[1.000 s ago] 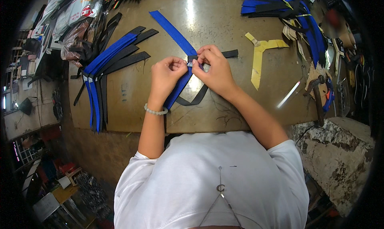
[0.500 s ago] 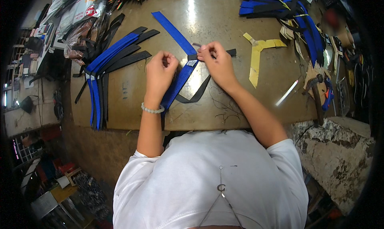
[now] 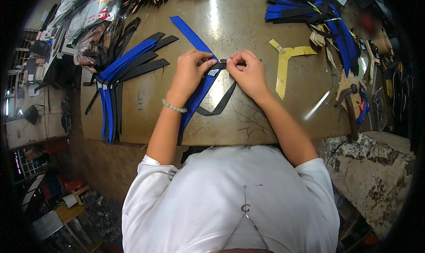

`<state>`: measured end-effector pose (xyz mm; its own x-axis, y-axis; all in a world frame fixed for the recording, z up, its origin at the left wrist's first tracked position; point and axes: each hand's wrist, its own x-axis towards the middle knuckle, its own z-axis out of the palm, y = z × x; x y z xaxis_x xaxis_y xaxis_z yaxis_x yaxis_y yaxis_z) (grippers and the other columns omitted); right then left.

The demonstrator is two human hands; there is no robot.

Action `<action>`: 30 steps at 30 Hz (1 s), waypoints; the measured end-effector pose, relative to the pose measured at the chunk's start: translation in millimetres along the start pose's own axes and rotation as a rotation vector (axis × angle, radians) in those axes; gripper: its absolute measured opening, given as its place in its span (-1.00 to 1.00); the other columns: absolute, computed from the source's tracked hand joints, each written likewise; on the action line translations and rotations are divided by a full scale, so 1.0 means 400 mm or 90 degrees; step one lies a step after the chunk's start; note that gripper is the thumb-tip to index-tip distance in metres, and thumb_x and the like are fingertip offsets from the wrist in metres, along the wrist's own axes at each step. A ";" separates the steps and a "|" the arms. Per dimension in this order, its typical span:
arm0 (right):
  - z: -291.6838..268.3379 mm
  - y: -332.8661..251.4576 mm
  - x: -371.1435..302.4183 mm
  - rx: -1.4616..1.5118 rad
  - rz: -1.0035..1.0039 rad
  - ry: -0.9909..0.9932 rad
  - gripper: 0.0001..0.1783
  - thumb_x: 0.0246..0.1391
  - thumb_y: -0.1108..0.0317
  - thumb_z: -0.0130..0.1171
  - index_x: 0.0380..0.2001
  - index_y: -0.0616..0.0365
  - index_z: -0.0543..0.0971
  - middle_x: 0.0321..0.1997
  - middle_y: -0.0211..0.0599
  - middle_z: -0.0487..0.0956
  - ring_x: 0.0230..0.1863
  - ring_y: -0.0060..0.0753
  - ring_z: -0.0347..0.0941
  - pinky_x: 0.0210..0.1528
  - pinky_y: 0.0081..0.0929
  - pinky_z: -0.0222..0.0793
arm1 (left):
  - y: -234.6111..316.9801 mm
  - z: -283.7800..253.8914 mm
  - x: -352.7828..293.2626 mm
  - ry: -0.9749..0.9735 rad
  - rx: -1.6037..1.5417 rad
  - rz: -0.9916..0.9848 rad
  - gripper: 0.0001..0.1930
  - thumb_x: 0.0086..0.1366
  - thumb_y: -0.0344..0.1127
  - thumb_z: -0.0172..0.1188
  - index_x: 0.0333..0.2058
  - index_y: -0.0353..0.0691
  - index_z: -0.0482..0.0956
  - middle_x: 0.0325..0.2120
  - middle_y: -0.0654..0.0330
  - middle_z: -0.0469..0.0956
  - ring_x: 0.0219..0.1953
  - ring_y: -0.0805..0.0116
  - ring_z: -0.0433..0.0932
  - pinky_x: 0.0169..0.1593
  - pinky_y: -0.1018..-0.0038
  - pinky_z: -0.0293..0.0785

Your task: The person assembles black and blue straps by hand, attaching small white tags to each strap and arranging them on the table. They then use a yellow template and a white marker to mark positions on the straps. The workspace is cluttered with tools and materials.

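Observation:
A blue strap lies bent on the table in front of me, its lower half running down past my left wrist to the near edge. Where it bends, a small white label shows beside a crossing black strap, which loops out below. My left hand, with a beaded bracelet at the wrist, is closed with thumb and finger pinching at this crossing. Close on its right, my right hand pinches a short dark piece of the black strap. The fingers hide part of the joint.
Bundled blue and black straps lie at the left, and another bundle is at the far right. A yellow Y-shaped template, a white pen and a hammer lie to the right. Plastic bags are piled at the far left.
My left hand has moved right and up to the strap crossing and now pinches there. My right hand has shifted slightly right and down, still pinching the black strap.

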<state>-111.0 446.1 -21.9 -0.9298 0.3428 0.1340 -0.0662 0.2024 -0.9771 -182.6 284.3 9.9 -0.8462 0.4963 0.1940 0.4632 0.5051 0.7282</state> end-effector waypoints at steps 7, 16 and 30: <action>0.009 -0.005 -0.005 -0.030 -0.022 0.003 -0.82 0.01 0.48 0.25 -0.53 0.39 0.51 -0.23 -0.22 0.49 -0.28 -0.54 0.49 -0.18 -0.57 0.55 | -0.028 0.030 -0.005 0.015 0.041 0.044 -0.81 0.25 -0.33 0.20 -0.33 -0.38 0.54 -0.44 0.04 0.49 -0.44 0.26 0.45 -0.30 0.42 0.38; 0.017 -0.009 -0.008 -0.083 -0.027 -0.004 -0.80 0.01 0.44 0.26 -0.54 0.36 0.51 -0.25 -0.24 0.51 -0.29 -0.52 0.50 -0.17 -0.55 0.53 | -0.030 0.022 -0.007 -0.024 -0.017 -0.039 -0.75 0.32 -0.26 0.08 -0.32 -0.40 0.50 -0.35 -0.08 0.49 -0.29 -0.01 0.48 -0.18 0.27 0.39; 0.005 0.011 0.011 0.114 0.070 -0.013 -0.71 0.29 0.23 0.02 -0.26 0.31 0.40 -0.32 -0.17 0.57 -0.31 -0.49 0.54 -0.24 -0.58 0.53 | -0.050 -0.083 0.004 -0.098 0.259 0.213 -0.63 0.16 -0.37 0.19 -0.01 -0.08 0.51 0.04 0.06 0.40 0.15 -0.03 0.26 0.25 0.11 0.17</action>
<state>-116.1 446.8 -25.9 -0.9421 0.3346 0.0235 -0.0259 -0.0026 -0.9997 -201.9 251.4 17.3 -0.6013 0.7587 0.2508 0.7906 0.5193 0.3246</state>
